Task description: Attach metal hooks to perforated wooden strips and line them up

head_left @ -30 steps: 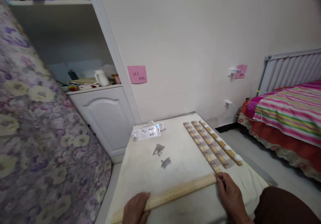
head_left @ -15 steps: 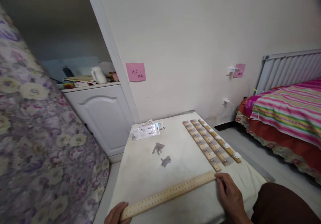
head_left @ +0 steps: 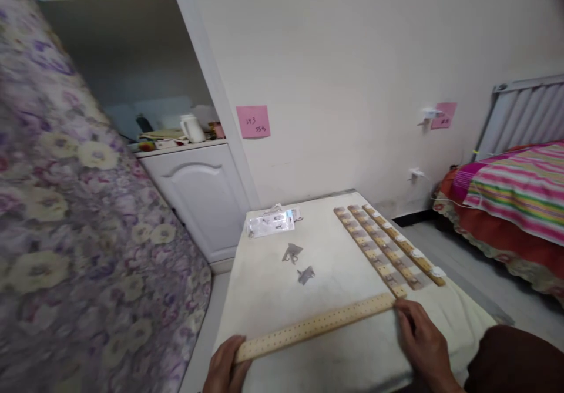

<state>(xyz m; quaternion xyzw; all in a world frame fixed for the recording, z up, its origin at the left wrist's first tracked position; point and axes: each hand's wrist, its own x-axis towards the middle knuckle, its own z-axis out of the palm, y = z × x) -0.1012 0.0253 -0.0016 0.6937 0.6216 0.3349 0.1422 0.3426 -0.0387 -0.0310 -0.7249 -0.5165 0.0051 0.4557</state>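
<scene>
A long, narrow wooden strip with rows of small holes (head_left: 319, 323) lies slantwise across the near part of the cloth-covered table (head_left: 273, 299). My left hand (head_left: 227, 365) is closed around its left end, thumb below and fingers on top. At the strip's right end, my right hand (head_left: 423, 337) pinches the tip between thumb and forefinger. Beyond the strip lie two small grey-brown pieces, one a flat piece with metal rings (head_left: 291, 253), the other a crumpled-looking piece (head_left: 305, 274). Three wooden strips bearing small attached pieces (head_left: 382, 251) run side by side on the right.
Clear plastic packets (head_left: 271, 222) lie at the table's far left corner. A white wall stands behind, with a pink note (head_left: 253, 121). A floral curtain (head_left: 101, 234) and cabinet (head_left: 207, 205) are at left; a bed (head_left: 520, 187) is at right.
The whole view has shifted, so everything appears farther right. The holed strip's left end, with my left hand, has moved slightly farther from me. Both hands keep their hold.
</scene>
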